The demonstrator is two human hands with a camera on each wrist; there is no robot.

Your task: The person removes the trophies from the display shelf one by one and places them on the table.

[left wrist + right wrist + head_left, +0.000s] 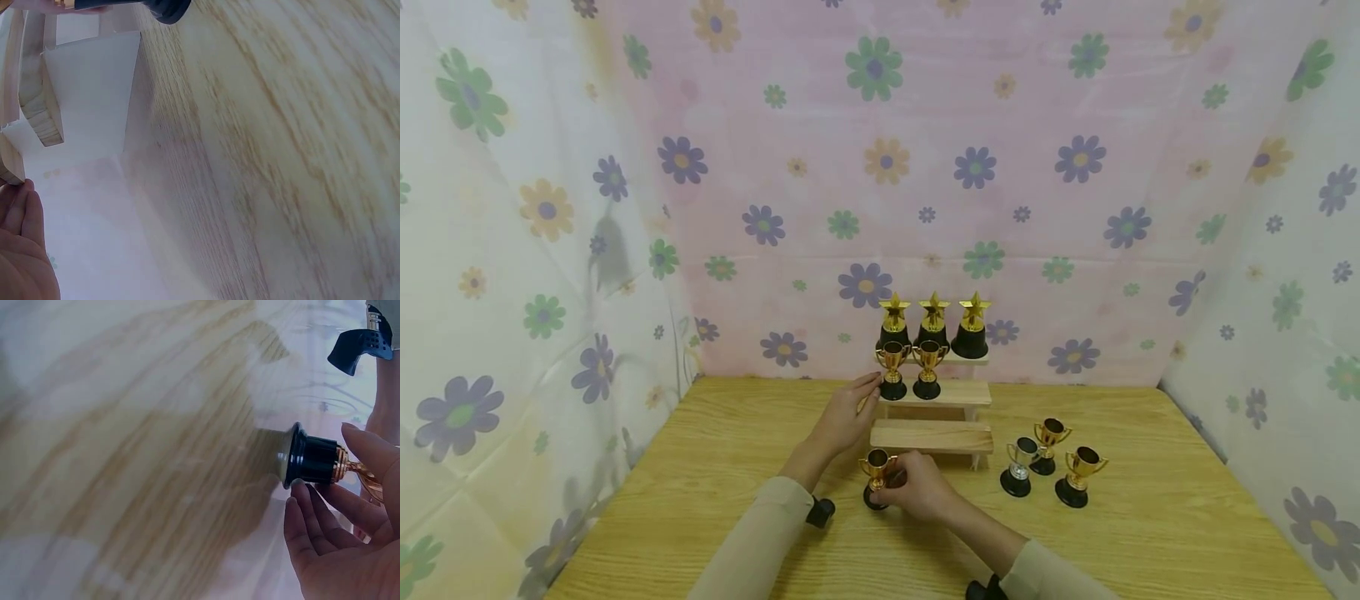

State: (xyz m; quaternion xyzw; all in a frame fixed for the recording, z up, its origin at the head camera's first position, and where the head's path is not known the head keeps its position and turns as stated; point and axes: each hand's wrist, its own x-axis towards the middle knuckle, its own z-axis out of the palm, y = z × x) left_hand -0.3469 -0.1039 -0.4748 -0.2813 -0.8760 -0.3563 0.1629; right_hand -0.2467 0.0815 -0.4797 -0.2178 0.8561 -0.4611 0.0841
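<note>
Head | right hand [921,488] grips gold cup [877,468] | left hand [844,417], fingers straight, at wooden stand [931,435]

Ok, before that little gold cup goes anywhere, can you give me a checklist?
1. Right hand gripping the gold cup: ok.
2. That cup upright: ok.
3. Left hand away from the middle step: not ok, its fingers are at the step's left end.
4. Two cups standing up on the middle step: ok.
5. Star trophies upright on the top step: ok.
6. Wooden stand steady: cannot tell.
</note>
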